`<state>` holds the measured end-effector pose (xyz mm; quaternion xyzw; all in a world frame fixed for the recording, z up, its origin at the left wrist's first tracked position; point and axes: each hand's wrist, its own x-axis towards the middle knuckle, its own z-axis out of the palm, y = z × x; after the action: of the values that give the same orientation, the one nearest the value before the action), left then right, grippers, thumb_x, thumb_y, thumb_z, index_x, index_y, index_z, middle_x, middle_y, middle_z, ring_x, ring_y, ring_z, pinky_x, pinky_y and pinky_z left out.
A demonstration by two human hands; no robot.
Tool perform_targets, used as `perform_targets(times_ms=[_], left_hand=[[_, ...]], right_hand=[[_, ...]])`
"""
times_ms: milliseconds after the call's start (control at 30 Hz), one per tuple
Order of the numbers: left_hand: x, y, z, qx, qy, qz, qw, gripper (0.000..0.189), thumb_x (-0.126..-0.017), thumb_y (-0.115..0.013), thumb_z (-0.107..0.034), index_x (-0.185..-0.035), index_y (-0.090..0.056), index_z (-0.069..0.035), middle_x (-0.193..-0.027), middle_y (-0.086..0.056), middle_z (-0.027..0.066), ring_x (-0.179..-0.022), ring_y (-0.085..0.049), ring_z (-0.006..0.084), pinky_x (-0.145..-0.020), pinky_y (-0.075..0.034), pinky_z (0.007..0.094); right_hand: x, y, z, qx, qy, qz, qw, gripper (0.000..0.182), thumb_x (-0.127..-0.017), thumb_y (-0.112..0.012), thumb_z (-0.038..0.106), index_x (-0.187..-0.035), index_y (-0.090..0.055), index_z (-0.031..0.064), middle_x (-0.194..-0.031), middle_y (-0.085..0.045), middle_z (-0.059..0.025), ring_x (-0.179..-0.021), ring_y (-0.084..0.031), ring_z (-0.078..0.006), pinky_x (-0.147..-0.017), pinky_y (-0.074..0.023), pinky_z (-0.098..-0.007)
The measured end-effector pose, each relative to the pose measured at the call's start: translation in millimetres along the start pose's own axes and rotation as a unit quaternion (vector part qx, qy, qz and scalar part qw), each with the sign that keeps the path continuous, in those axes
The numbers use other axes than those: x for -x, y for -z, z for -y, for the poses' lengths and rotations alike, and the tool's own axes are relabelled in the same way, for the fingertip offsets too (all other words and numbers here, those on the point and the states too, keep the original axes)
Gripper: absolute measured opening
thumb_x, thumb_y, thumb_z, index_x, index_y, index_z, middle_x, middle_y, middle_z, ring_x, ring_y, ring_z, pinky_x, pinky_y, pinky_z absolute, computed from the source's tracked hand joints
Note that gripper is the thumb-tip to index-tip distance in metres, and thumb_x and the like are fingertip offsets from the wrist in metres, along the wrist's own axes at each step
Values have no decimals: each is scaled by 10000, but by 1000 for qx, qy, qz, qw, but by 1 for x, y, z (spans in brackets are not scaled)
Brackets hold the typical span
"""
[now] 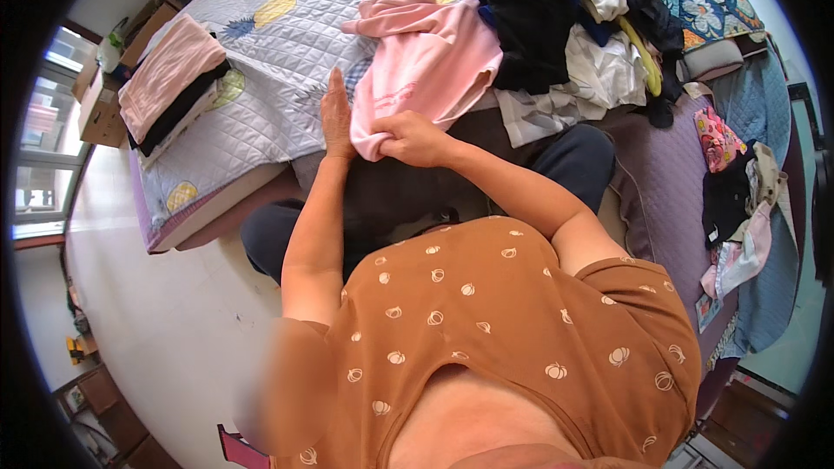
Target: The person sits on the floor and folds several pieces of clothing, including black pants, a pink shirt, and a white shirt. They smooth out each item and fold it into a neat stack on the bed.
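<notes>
A pink garment point(423, 58) lies crumpled on the quilted bed cover with pineapple prints point(280, 78), its near corner reaching the bed's edge. My right hand point(415, 139) pinches that corner between thumb and curled fingers. Upright along the garment's left edge stands my left hand point(337, 118), fingers straight and together; whether its hidden palm side touches the cloth I cannot tell. A bit of blue checked cloth point(358, 76) shows behind the garment. Farther left is a stack of folded clothes with a pink one point(171, 78) on top and black and white ones under it.
To the right lie a heap of black clothes point(521, 26), white garments point(599, 65) and a yellow piece point(642, 55). More clothes point(736, 189) rest on the far-right purple cover point(642, 163). Cardboard boxes point(104, 107) stand behind the folded stack, near the window.
</notes>
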<state>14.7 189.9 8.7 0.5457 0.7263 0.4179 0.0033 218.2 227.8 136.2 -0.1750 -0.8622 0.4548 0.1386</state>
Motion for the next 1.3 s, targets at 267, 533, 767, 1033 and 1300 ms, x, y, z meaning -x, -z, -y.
perform_targets(times_ms=[267,533,767,1033,1300], left_hand=[[49,33,-127,558,232,-14,797,447,-939,-562,-89,-1369,-481,5,-1381,-509,167,-1283,-493,238,-1125,-382,387],[49,137,-209,95,83,-4,992,788,-591,-967,-292,-1173,-565,54,-1113,-671,108,-964,-676,193,-896,-554,327],[70,156,-97,449,222,-303,811,734,-613,-931,-267,-1176,-577,44,-1094,-678,118,-947,-680,210,-879,-553,336],[101,158,-58,473,240,-406,744,675,-637,-889,-237,-1179,-590,33,-1072,-687,130,-928,-685,230,-859,-551,346],[117,178,-55,464,231,-432,738,619,-662,-847,-208,-1182,-604,22,-1050,-695,142,-908,-689,249,-839,-550,356]], right_hand=[[56,-8,42,-144,92,65,983,162,-795,-683,126,-926,-674,30,-803,-661,-154,-758,-645,-248,-739,-500,-360],[41,30,-43,-206,54,-224,951,316,-863,-717,127,-1152,-662,14,-1087,-682,-103,-1006,-643,-212,-923,-512,-347],[56,149,-218,100,-263,-344,896,604,-822,-714,379,-1338,-592,90,-1235,-651,-228,-1142,-617,-398,-987,-483,-450],[47,31,-88,359,104,-121,919,744,-735,-787,248,-1424,-511,195,-1571,-349,-114,-1470,-292,-323,-1167,-277,-496],[14,14,-86,313,96,-316,890,113,-800,-724,186,-907,-716,151,-1119,-648,-47,-1073,-595,-297,-883,-467,-441]])
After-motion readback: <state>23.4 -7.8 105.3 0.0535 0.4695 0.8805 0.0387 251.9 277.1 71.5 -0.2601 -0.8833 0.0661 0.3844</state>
